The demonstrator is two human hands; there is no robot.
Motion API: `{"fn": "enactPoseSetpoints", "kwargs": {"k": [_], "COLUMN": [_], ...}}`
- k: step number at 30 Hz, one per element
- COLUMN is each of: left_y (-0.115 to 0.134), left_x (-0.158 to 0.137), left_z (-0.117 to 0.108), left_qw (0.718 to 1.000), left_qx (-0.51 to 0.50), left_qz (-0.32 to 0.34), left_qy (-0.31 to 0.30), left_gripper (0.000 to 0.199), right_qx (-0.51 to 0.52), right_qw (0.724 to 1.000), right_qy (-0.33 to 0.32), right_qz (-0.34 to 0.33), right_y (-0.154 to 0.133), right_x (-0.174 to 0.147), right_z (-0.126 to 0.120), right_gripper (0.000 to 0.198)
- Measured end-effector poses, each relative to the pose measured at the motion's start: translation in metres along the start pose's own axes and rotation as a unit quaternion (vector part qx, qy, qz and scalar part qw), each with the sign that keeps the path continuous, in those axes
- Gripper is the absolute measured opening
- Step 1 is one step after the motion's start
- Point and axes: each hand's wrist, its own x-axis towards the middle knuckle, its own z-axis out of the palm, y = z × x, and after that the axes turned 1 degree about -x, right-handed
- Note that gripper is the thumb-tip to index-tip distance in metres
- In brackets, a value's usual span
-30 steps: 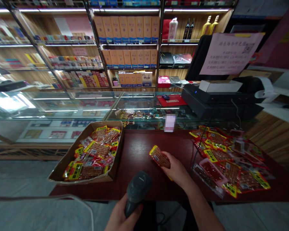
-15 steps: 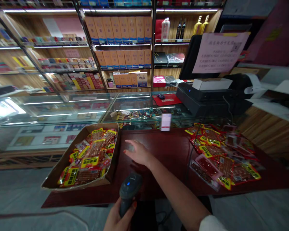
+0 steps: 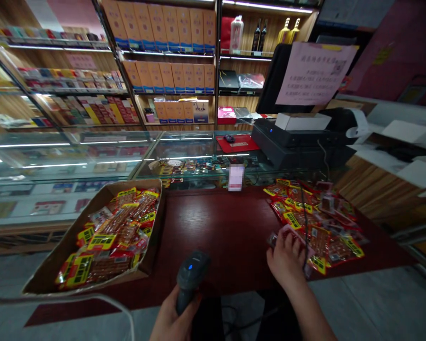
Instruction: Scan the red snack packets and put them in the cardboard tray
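Note:
My left hand (image 3: 177, 310) is wrapped around the handle of a dark grey barcode scanner (image 3: 193, 270), whose blue light glows, near the front edge of the dark red table. Off to the right, my right hand (image 3: 287, 258) rests with fingers apart on a clear and pink snack packet (image 3: 294, 233) at the near left of a pile. That pile of red and yellow snack packets (image 3: 319, 239) covers the table's right side. On the left stands an open cardboard box (image 3: 158, 237) holding several similar snack packets (image 3: 122, 227).
Behind the table (image 3: 199, 218) runs a glass display counter (image 3: 120, 137). On it sit a mouse (image 3: 229, 138) on a red mat and a black monitor (image 3: 273, 78) bearing a paper notice. A cable (image 3: 303, 203) hangs over the packet pile. Stocked shelves line the back wall.
My right hand has moved from beside the box across to the packet pile and come down on a packet. The scanner stays in my left hand. The view has shifted slightly.

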Motion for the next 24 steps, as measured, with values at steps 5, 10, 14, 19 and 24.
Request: {"fn": "enactPoseSetpoints", "kwargs": {"k": [5,10,14,19,24], "left_y": [-0.004,0.002,0.008,0.000,-0.001], "left_x": [-0.001,-0.005,-0.011,-0.013,-0.013], "left_z": [0.000,0.002,0.001,-0.009,-0.007], "left_qw": [1.000,1.000,0.999,1.000,1.000], "left_qx": [-0.003,0.004,0.001,-0.003,-0.004], "left_qz": [0.002,-0.009,-0.003,-0.011,-0.007], "left_qy": [0.001,0.023,0.032,0.026,0.028], "left_gripper": [0.058,0.064,0.064,0.062,0.061], "right_qx": [-0.009,0.089,0.154,0.163,0.164], "right_qw": [1.000,0.989,0.972,0.978,0.973], "right_qy": [-0.004,-0.041,-0.046,-0.020,-0.071], "right_qz": [-0.011,-0.110,-0.172,-0.131,-0.146], "right_y": [-0.002,-0.070,-0.113,-0.106,-0.086], "right_x": [-0.017,-0.022,-0.008,0.018,0.047], "right_z": [0.006,-0.013,-0.029,-0.032,-0.035], "right_gripper": [0.073,0.068,0.052,0.044,0.061]}}
